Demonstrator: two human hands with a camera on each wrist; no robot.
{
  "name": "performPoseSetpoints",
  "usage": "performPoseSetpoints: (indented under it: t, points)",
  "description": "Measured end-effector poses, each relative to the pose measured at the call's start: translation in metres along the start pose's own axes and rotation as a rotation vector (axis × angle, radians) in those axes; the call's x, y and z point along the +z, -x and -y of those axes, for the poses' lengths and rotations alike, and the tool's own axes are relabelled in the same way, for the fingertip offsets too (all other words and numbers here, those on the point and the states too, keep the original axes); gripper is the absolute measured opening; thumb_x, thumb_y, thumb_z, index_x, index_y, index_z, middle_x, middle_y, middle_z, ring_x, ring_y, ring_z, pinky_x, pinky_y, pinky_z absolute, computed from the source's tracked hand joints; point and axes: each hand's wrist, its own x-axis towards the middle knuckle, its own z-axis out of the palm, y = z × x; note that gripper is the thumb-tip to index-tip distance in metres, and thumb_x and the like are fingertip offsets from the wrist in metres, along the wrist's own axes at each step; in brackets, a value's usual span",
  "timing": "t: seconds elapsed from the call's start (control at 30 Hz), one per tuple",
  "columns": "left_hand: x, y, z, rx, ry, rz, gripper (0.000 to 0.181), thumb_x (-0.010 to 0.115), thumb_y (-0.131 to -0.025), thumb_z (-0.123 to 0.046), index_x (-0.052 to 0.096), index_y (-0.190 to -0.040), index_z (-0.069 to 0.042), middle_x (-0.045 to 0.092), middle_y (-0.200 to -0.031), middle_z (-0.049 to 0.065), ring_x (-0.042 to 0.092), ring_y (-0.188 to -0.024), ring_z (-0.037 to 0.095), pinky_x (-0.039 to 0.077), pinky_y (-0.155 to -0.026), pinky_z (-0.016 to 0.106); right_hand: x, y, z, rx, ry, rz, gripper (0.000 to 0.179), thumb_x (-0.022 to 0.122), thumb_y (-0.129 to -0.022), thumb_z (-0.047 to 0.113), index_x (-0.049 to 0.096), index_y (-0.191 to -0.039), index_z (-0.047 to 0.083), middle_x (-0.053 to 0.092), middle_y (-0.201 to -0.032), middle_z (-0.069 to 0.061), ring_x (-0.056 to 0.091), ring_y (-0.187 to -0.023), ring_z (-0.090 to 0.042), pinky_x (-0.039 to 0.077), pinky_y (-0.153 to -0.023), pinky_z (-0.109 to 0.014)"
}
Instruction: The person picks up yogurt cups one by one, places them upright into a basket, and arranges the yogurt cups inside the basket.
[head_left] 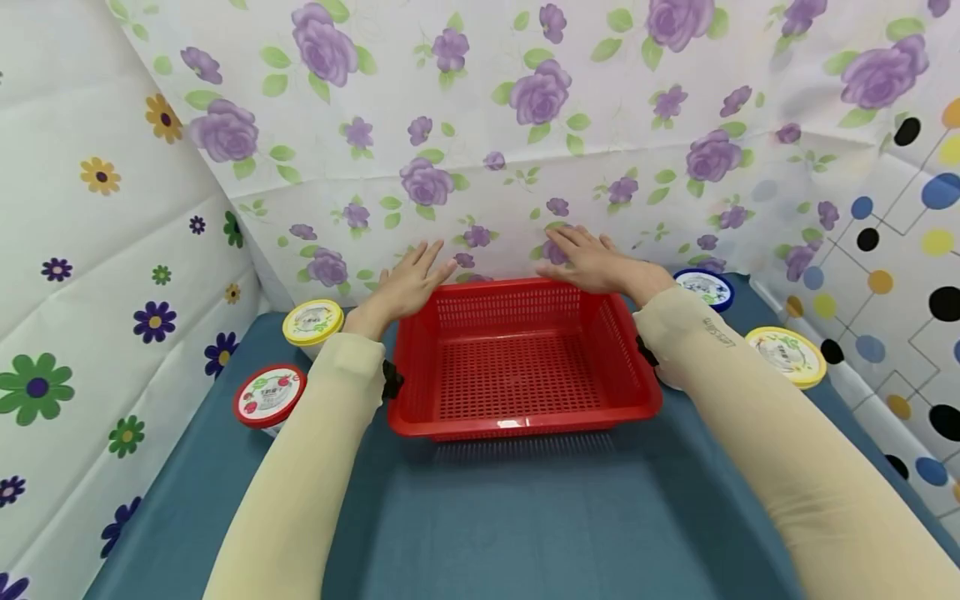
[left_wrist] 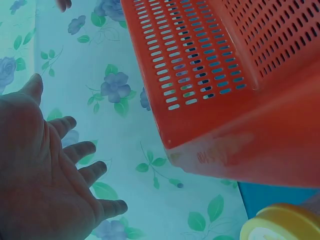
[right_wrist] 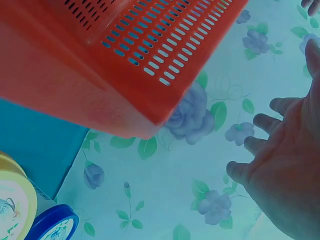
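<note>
A red plastic basket point(head_left: 517, 375) with slotted walls and a perforated bottom stands in the middle of the blue table. My left hand point(head_left: 408, 283) is spread over its far left corner, and my right hand point(head_left: 592, 262) over the far right corner. In the left wrist view, the left hand point(left_wrist: 55, 175) has its fingers spread apart, with a gap between them and the basket point(left_wrist: 210, 115). The right wrist view likewise has the right hand point(right_wrist: 285, 145) beside the basket point(right_wrist: 135, 95), fingers extended and holding nothing.
Left of the basket stand a yellow-lidded tub point(head_left: 313, 322) and a red-lidded tub point(head_left: 270, 395). On the right are a blue-lidded tub point(head_left: 703, 288) and another yellow-lidded tub point(head_left: 786, 357). A purple-flowered sheet point(head_left: 450, 167) hangs behind the table point(head_left: 487, 517), with patterned sheets at both sides.
</note>
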Motion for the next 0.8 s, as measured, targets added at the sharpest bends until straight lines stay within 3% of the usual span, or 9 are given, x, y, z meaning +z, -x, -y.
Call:
performPoseSetpoints:
  t: [0.17, 0.47, 0.8]
  points:
    - [0.002, 0.003, 0.003, 0.016, -0.006, 0.002, 0.070, 0.025, -0.112, -0.056, 0.006, -0.169, -0.021, 0.000, -0.175, 0.013, 0.002, -0.160, 0.036, 0.001, -0.120, 0.073, 0.000, 0.011, 0.002, -0.018, 0.011, -0.010, 0.084, 0.039, -0.109, 0.059, 0.000, -0.168, 0.013, 0.000, -0.174, -0.016, -0.005, -0.158, -0.043, -0.004, -0.122, -0.067]
    - [0.002, 0.013, 0.013, 0.015, 0.009, 0.010, 0.070, 0.025, -0.112, -0.057, 0.006, -0.169, -0.021, 0.000, -0.174, 0.014, 0.003, -0.159, 0.039, -0.002, -0.119, 0.073, 0.001, 0.023, 0.001, -0.045, 0.035, -0.015, 0.083, 0.041, -0.109, 0.058, 0.004, -0.169, 0.013, 0.000, -0.174, -0.016, -0.006, -0.159, -0.041, -0.004, -0.123, -0.065]
    - [0.003, 0.023, 0.013, 0.037, 0.021, 0.002, 0.071, 0.027, -0.111, -0.057, 0.007, -0.169, -0.022, -0.001, -0.174, 0.015, 0.003, -0.159, 0.039, -0.001, -0.118, 0.075, 0.000, 0.035, -0.007, -0.047, 0.003, -0.029, 0.082, 0.046, -0.109, 0.054, 0.005, -0.169, 0.016, 0.001, -0.174, -0.015, -0.007, -0.159, -0.039, -0.007, -0.123, -0.064]
